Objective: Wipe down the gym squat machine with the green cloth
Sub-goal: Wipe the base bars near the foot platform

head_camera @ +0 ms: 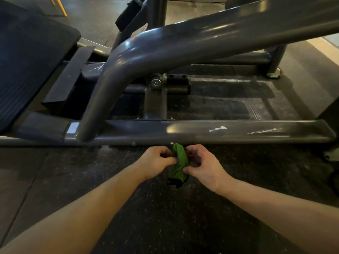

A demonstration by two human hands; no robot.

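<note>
Arms out over the rubber floor [165, 213]. My left grip [156, 162] pinches one edge of the green cloth [179, 160] and my right grip [203, 166] pinches the other w/ thumb & fingertips. Cloth's bunched btwn them, held in the air just short of the squat machine [156, 103], not touching metal. Its base rail [211, 132] has pale scuffs. Farther back are the bent main tube [132, 57] & the dark pad [27, 57]. No wiped patch visible. My read: still prepping the cloth, prob. all the wiping is left.
</note>
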